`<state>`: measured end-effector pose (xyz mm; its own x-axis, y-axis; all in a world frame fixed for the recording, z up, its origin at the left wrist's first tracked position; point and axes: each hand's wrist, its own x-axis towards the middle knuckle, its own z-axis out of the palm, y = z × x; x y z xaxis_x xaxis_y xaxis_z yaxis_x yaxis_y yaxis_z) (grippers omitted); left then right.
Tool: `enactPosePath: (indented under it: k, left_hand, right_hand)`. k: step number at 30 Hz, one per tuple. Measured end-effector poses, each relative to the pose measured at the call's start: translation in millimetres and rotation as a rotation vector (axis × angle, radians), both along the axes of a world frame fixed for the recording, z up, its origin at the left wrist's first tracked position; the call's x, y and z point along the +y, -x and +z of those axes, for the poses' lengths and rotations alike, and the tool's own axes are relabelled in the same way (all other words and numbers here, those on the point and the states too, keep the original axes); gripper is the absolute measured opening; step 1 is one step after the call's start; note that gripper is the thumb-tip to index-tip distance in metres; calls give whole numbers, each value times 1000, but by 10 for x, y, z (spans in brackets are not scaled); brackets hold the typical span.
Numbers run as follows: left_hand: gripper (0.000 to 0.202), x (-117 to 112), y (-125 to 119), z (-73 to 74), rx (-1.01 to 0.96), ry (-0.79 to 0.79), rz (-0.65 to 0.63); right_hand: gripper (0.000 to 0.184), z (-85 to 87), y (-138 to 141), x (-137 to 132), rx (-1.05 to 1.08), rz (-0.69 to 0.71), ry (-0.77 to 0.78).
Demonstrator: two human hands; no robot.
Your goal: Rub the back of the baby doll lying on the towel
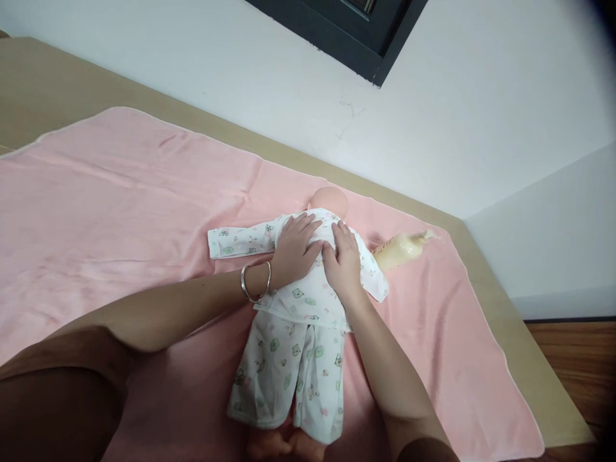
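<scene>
A baby doll (329, 200) lies face down in the middle of the view, its bald head away from me and its feet near the bottom edge. It wears a white printed top (303, 292) and matching trousers (274, 369). My left hand (294, 250), with a silver bangle (244, 282) at the wrist, rests flat on the left of the doll's upper back. On the right of the back lies my right hand (342, 260), fingers stretched out. The two thumbs are close together near the spine. Neither hand grasps anything.
A pink blanket (158, 179) spreads under the doll on a wooden table (231, 138). A cream pump bottle (402, 249) lies on its side by the doll's right sleeve. Behind stands a white wall (192, 58) with a dark frame (370, 64). Wooden flooring (577, 359) shows at right.
</scene>
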<state>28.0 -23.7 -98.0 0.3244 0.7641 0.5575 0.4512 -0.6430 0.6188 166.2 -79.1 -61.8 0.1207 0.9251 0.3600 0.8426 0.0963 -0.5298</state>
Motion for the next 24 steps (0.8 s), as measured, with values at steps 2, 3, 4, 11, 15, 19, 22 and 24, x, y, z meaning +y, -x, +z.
enactPosePath:
  k: [2,3,4,11,15,19,22,24]
  left_hand:
    - [43,3,1,-2,-1,-4,-4]
    - [43,3,2,-2,-1,-2,-6]
    - [44,3,3,-1,0,1,-7]
    - [45,-7,5,14,21,19,1]
    - [46,-15,2,27,14,17,-5]
    - [46,-23,3,45,22,23,-4]
    - [46,-20,4,44,30,16,-2]
    - [46,-13,2,33,31,5,1]
  right_hand:
    - [55,-1,0,3,-4,1,2]
    - [55,-3,1,4,-3,0,1]
    - [55,-6,1,4,-2,-1,-1]
    - [55,-20,-9,5,-3,4,-9]
    - [55,-25,-18,7,-4,5,-11]
    - [54,-32,-21,3,-1,6,-18]
    - [54,-38,-22,3,0,5,-17]
    - [54,-44,-24,6,0,5,-22]
